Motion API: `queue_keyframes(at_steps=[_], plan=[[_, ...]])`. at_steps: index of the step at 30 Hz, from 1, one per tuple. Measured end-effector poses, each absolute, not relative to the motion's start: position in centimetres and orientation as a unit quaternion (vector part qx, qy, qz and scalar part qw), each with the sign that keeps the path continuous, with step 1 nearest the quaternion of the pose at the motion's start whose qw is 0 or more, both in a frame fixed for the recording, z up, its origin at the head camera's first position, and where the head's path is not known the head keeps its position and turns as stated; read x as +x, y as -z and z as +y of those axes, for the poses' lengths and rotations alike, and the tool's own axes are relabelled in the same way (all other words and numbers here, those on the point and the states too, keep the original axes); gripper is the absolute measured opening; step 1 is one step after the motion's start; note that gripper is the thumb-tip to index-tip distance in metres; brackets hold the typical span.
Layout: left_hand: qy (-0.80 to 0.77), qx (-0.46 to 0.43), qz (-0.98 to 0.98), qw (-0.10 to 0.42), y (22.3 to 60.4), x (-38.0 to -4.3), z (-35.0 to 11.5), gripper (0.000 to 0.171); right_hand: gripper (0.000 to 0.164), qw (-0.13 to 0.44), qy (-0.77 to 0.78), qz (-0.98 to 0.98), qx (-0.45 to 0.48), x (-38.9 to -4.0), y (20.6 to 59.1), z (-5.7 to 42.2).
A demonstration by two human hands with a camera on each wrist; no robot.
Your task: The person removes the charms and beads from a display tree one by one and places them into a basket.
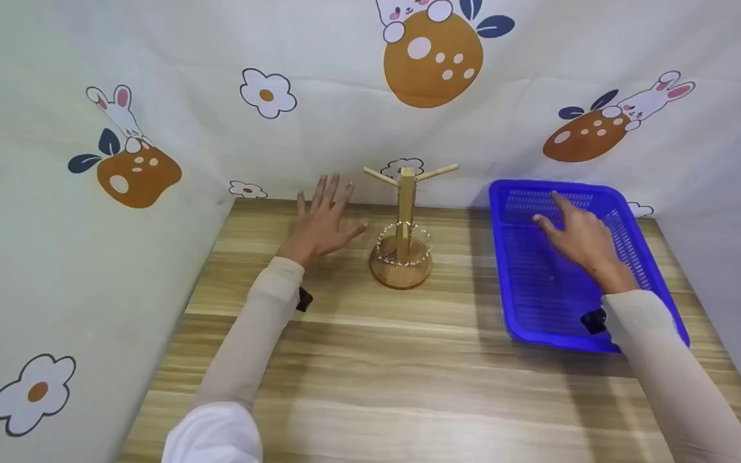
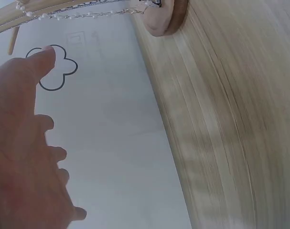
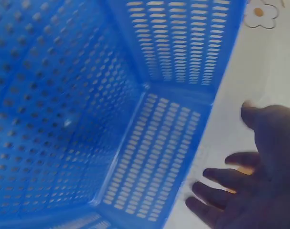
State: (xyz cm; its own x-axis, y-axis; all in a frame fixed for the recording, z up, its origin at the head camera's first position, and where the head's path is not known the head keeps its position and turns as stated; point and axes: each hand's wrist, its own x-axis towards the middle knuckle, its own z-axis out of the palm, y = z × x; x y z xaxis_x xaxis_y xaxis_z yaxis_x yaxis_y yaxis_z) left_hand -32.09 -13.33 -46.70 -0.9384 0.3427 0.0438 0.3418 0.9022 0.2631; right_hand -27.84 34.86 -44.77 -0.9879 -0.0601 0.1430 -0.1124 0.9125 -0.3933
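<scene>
A wooden jewelry stand (image 1: 406,206) with a round base (image 1: 402,276) and angled pegs at its top stands near the back of the table. A pearl-beaded chain (image 1: 430,247) hangs in a loop around its lower part, and another fine chain runs down along the post. To its left, my left hand (image 1: 322,228) is spread with straight fingers, its thumb pointing toward the stand and holding nothing. My right hand (image 1: 583,238) is above the blue plastic basket (image 1: 505,283), index finger and thumb extended and apart, with nothing in it. In the right wrist view its fingers are loosely extended beside the basket's rim.
The wood-grain table (image 1: 370,373) is enclosed at the back and sides by white cloth (image 1: 319,141) printed with rabbits, oranges and flowers. The basket takes up the right side of the table, its walls slotted. A small shiny spot shows on its floor.
</scene>
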Motion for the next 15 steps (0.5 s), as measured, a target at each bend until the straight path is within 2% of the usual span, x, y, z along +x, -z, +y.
queue_keyframes(at_steps=[3, 10, 15], plan=[[-0.193, 0.184, 0.964, -0.017, 46.3, -32.0, -13.2, 0.082, 0.059, 0.116, -0.247, -0.961, 0.045, -27.6, 44.1, 33.5], [-0.359, 0.192, 0.91, -0.078, 44.4, -31.7, -11.8, 0.042, 0.028, 0.195, -0.323, -0.92, 0.104, -27.7, 42.4, 29.2], [-0.459, 0.201, 0.857, -0.124, 42.6, -31.2, -10.7, 0.027, 0.019, 0.196, -0.364, -0.901, 0.131, -27.9, 41.1, 25.6]])
